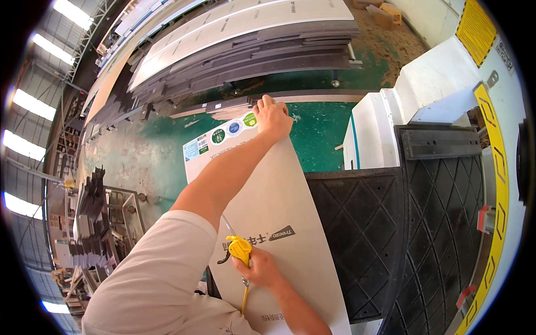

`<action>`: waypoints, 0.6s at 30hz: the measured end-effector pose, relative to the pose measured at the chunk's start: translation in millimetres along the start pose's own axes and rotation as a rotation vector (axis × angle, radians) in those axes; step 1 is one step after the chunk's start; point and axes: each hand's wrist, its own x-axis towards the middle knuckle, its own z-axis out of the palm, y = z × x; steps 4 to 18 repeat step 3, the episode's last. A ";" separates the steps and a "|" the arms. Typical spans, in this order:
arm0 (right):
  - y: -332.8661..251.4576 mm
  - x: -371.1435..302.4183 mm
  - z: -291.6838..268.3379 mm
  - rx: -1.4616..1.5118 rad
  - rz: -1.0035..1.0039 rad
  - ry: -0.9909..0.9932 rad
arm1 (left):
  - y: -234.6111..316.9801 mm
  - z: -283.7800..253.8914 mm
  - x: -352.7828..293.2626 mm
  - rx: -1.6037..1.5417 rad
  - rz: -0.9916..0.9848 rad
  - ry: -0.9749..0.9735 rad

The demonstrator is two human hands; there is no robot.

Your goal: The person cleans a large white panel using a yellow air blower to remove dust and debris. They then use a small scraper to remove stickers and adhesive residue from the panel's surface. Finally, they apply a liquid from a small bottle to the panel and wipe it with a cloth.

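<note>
A long pale board (273, 195) with round stickers at its far end lies in front of me, partly over a black ribbed surface. My left hand (273, 118) reaches across to the far end, its fingers curled over the edge and gripping the board there. Lower down, my right hand (261, 269) is closed around a yellow air blow gun (239, 249), held just above the board. The gun's thin metal nozzle points up and away from me, partly hidden behind my left forearm. A yellow hose (244, 300) hangs from its metal fitting.
Beyond a green floor (321, 131), a large stack of boards (240, 50) stands on a low frame. Black diamond-patterned mats (357, 234) and a white machine with a yellow strip (498, 184) are at right. A metal cart (123, 209) and dark strips stand at left.
</note>
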 end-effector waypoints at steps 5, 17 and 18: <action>0.6 0.4 0.7 -0.007 -0.012 0.010 | -0.8 0.8 -0.9 0.003 0.005 -0.006; 0.6 0.4 0.7 -0.007 -0.012 0.010 | -0.8 0.8 -0.9 0.003 0.005 -0.006; 0.6 0.4 0.7 -0.007 -0.012 0.010 | -0.8 0.8 -0.9 0.003 0.005 -0.006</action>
